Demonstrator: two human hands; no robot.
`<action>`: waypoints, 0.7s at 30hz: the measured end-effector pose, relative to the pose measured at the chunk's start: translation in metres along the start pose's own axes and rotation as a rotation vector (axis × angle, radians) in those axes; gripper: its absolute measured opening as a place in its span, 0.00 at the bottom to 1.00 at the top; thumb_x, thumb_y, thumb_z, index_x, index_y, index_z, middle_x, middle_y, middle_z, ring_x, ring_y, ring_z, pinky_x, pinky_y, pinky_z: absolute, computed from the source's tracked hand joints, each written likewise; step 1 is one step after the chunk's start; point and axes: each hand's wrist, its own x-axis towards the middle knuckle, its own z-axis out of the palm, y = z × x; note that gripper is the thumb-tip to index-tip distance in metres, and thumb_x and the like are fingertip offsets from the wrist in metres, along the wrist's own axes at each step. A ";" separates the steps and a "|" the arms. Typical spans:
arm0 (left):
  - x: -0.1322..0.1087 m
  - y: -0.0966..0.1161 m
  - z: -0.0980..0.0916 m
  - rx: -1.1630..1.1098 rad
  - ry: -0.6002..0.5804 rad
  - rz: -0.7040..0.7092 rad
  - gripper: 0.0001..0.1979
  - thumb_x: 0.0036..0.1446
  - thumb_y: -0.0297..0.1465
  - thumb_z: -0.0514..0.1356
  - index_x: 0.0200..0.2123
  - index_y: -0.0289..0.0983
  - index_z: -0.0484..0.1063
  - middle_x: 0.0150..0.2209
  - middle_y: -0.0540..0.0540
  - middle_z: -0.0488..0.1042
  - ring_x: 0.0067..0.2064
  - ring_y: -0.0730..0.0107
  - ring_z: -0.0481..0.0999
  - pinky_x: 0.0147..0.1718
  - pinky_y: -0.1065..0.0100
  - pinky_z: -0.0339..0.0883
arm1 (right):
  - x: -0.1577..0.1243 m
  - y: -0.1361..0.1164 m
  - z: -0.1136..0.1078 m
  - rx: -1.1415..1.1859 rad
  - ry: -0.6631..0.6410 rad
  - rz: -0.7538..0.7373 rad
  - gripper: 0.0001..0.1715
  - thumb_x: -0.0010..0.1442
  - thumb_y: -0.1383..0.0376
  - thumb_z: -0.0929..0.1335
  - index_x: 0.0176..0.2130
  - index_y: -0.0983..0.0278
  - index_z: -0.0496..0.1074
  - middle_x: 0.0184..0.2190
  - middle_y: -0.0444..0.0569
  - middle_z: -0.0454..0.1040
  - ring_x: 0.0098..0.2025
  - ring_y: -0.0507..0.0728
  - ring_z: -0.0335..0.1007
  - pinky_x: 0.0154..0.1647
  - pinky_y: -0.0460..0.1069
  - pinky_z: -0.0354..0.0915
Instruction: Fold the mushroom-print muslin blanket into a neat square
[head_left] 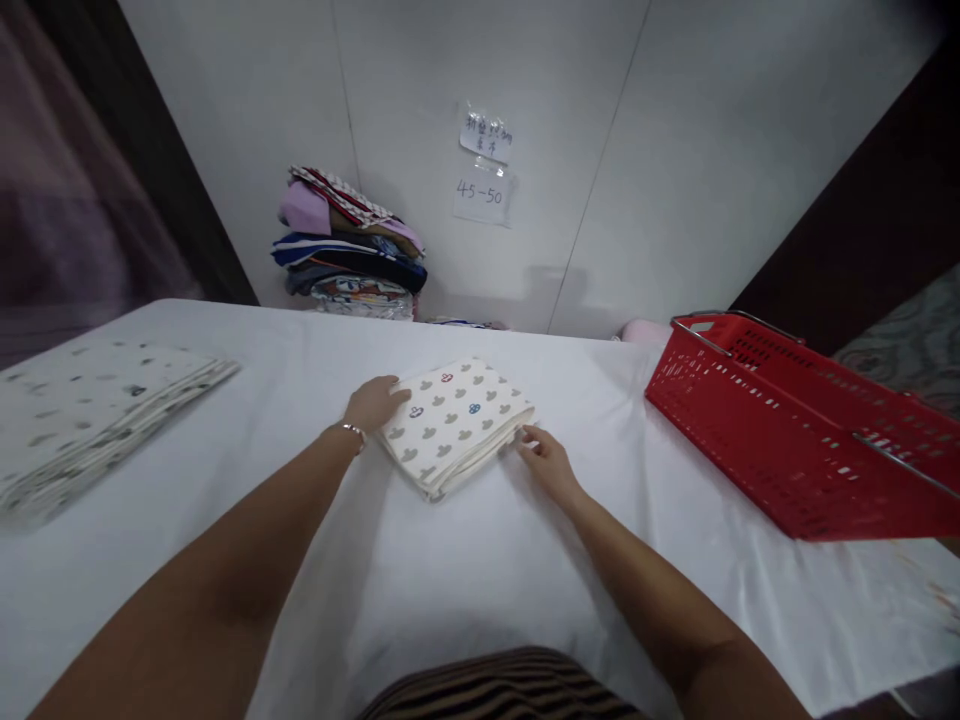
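A folded white cloth (457,415) printed with grey mushroom shapes, a few of them red, purple or blue, lies on the white-covered table (480,580). My left hand (375,403), with a bracelet at the wrist, rests at the cloth's left edge, its fingers stretched out over the border. At the right corner, the fingertips of my right hand (546,462) are pinched on the layered edge of the cloth. Several fold layers show along its near side.
Another folded white cloth (97,410) with dark spots lies at the left. A red plastic basket (795,430) with metal handles stands at the right. Behind the table's far edge rises a stack of folded fabrics (349,245). Handwritten paper signs (484,192) hang on the wall.
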 end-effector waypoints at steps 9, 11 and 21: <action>-0.107 0.032 0.014 -0.168 0.157 0.393 0.18 0.58 0.44 0.54 0.41 0.38 0.75 0.43 0.44 0.77 0.47 0.59 0.73 0.49 0.59 0.64 | 0.066 0.018 -0.018 -0.161 0.123 -0.364 0.15 0.50 0.67 0.65 0.38 0.60 0.77 0.42 0.50 0.75 0.47 0.60 0.68 0.46 0.55 0.67; -0.124 0.042 0.018 -0.159 0.153 0.427 0.17 0.57 0.44 0.56 0.41 0.40 0.75 0.43 0.45 0.77 0.47 0.59 0.73 0.49 0.58 0.64 | 0.077 0.023 -0.013 -0.170 0.108 -0.361 0.17 0.48 0.69 0.65 0.38 0.60 0.77 0.46 0.51 0.74 0.51 0.61 0.67 0.47 0.55 0.68; -0.140 0.061 0.029 -0.003 0.040 0.355 0.12 0.58 0.37 0.56 0.40 0.40 0.75 0.42 0.45 0.76 0.45 0.59 0.73 0.46 0.58 0.63 | 0.093 0.039 -0.007 -0.100 0.093 -0.326 0.19 0.48 0.70 0.63 0.39 0.61 0.77 0.40 0.47 0.77 0.42 0.56 0.73 0.50 0.54 0.68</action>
